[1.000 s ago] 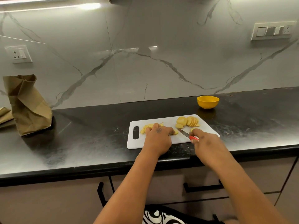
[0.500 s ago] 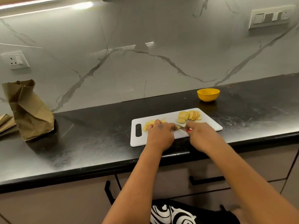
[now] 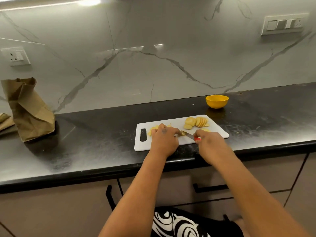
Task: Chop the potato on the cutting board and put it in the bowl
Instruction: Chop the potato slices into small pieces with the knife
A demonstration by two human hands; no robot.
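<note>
A white cutting board (image 3: 172,123) lies on the black counter near its front edge. Round potato slices (image 3: 196,121) are fanned out at the board's far right. Small chopped potato bits (image 3: 152,130) lie at its left, partly hidden by my left hand (image 3: 165,140), whose fingertips hold down a potato piece (image 3: 183,133). My right hand (image 3: 211,145) grips a red-handled knife (image 3: 190,135); its blade touches that piece. A yellow bowl (image 3: 216,101) stands beyond the board's right corner; its inside is not visible.
A crumpled brown paper bag (image 3: 29,110) stands at the counter's far left. The marble wall carries a socket (image 3: 16,56) on the left and a switch plate (image 3: 283,24) on the right. Cabinet drawers with black handles sit below the counter edge.
The knife blade has come left up against the potato piece under my left fingertips. Both hands stay over the board; the camera view has shifted slightly.
</note>
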